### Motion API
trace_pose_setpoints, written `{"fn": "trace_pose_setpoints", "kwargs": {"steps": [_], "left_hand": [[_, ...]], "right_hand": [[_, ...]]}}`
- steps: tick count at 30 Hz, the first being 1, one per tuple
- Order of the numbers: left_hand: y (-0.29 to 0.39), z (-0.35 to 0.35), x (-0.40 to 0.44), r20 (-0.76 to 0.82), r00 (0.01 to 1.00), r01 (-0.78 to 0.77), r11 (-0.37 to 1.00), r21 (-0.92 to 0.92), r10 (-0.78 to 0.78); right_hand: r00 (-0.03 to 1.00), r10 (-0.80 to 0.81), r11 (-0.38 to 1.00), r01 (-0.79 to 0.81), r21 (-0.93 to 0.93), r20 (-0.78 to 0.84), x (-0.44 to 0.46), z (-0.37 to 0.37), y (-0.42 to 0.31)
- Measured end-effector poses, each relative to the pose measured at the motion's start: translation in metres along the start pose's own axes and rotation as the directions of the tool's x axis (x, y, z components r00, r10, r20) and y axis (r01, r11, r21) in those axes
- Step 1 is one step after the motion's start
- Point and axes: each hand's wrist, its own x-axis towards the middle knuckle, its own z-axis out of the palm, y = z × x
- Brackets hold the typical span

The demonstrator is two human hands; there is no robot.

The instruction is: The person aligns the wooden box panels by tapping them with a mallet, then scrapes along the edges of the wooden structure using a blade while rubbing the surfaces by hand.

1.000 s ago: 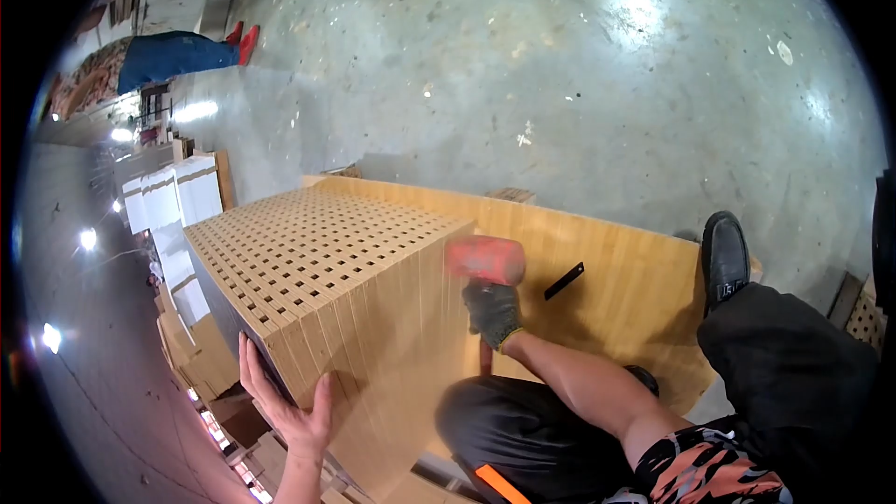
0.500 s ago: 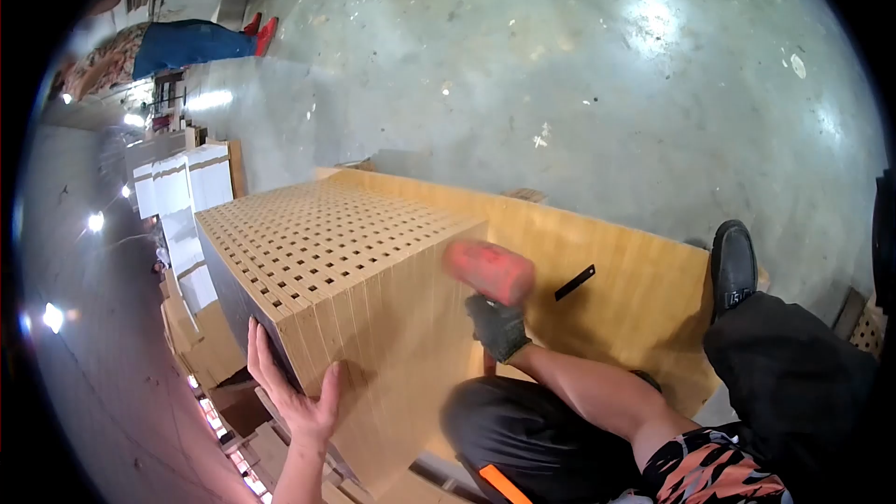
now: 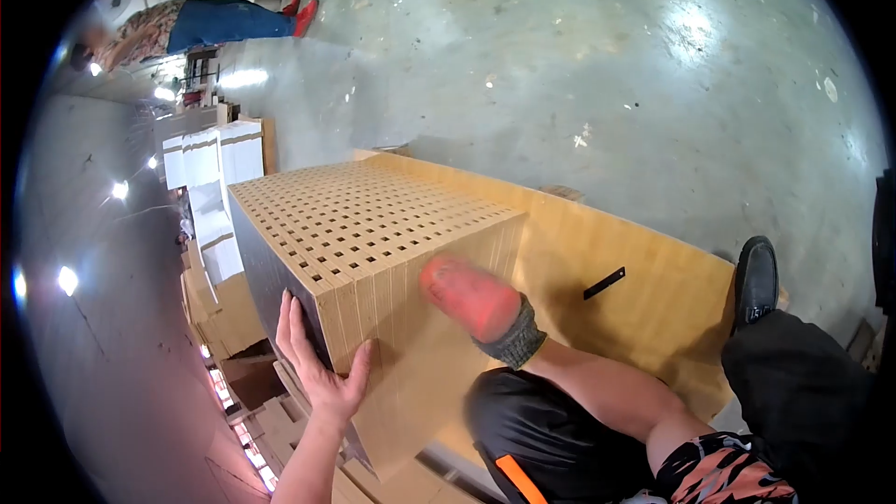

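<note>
My bare left hand (image 3: 327, 373) lies spread against the near left corner of a stack of boards (image 3: 373, 224), its fingers on the dark side face and its thumb on the pale edges. Rows of small square holes cover the stack's top. My right hand (image 3: 511, 334), in a dark knit glove, is wrapped round a mallet; its fingers and the handle are mostly hidden behind the red mallet head (image 3: 469, 297). The head is blurred and hangs in front of the stack's right-hand part. Below and beside the stack is a yellow wooden board (image 3: 644, 261).
A flat black tool (image 3: 604, 284) lies on the yellow board. White-wrapped stacks (image 3: 241, 151) and cardboard (image 3: 222, 308) stand at the left. Two other people are at the upper left, one with red shoes (image 3: 305, 17). My black shoe (image 3: 757, 275) is at the right.
The view has shifted, so the stack appears farther right and slightly lower. The mallet head has swung left and tilted, now hiding my right fingers. My left hand keeps its place on the corner.
</note>
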Motion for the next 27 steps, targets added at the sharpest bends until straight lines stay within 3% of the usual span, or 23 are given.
{"fn": "trace_pose_setpoints", "kwargs": {"steps": [1, 3, 5, 7, 12, 14, 15, 17, 18, 20, 22, 24, 27], "left_hand": [[0.000, 0.000, 0.000, 0.000, 1.000, 0.002, 1.000, 0.002, -0.002], [0.000, 0.000, 0.002, -0.001, 1.000, -0.005, 1.000, 0.004, 0.005], [0.000, 0.001, 0.000, 0.003, 1.000, 0.007, 1.000, -0.002, -0.007], [0.002, 0.000, 0.001, 0.004, 1.000, 0.010, 1.000, 0.003, -0.010], [0.004, 0.000, 0.002, 0.001, 1.000, 0.003, 1.000, 0.000, -0.003], [0.003, 0.001, 0.002, 0.002, 1.000, 0.004, 1.000, 0.009, -0.004], [0.002, 0.001, 0.001, 0.001, 1.000, 0.004, 1.000, 0.014, -0.004], [0.002, 0.001, 0.002, 0.003, 1.000, -0.004, 1.000, 0.011, 0.004], [0.002, 0.000, 0.002, 0.006, 1.000, -0.008, 1.000, 0.011, 0.007], [0.002, 0.000, 0.002, 0.007, 1.000, -0.007, 1.000, 0.010, 0.007], [0.004, 0.000, 0.002, 0.004, 1.000, 0.001, 1.000, 0.003, -0.001], [0.004, 0.000, 0.003, 0.000, 1.000, 0.009, 1.000, -0.002, -0.009], [0.005, 0.000, 0.002, -0.002, 1.000, 0.009, 1.000, -0.005, -0.009]], "right_hand": [[0.994, -0.031, 0.998, 0.037, -0.056, 0.103, 0.011, -0.010, -0.008], [0.975, -0.188, 0.978, 0.174, -0.113, -0.121, 0.013, -0.012, -0.015], [0.946, -0.280, 0.959, 0.268, -0.093, -0.164, 0.016, -0.008, -0.018], [0.941, -0.336, 0.941, 0.337, 0.025, -0.041, 0.030, 0.003, -0.018], [0.889, -0.407, 0.911, 0.412, -0.021, -0.211, 0.031, -0.008, -0.029], [0.907, -0.378, 0.908, 0.403, 0.118, -0.187, 0.017, 0.010, -0.018], [0.939, -0.328, 0.898, 0.345, 0.274, -0.106, 0.008, 0.032, -0.006], [0.903, -0.427, 0.888, 0.428, 0.169, -0.047, 0.003, 0.041, 0.006], [0.831, -0.555, 0.830, 0.551, -0.091, -0.036, 0.001, 0.035, 0.011], [0.716, -0.692, 0.630, 0.660, -0.410, 0.089, 0.005, 0.032, 0.017], [0.724, -0.685, 0.648, 0.655, -0.390, 0.078, 0.009, 0.024, 0.013], [0.841, -0.542, 0.830, 0.536, -0.156, 0.007, 0.011, 0.013, -0.002], [0.944, -0.330, 0.943, 0.330, 0.052, -0.004, 0.004, 0.001, -0.006]]}}
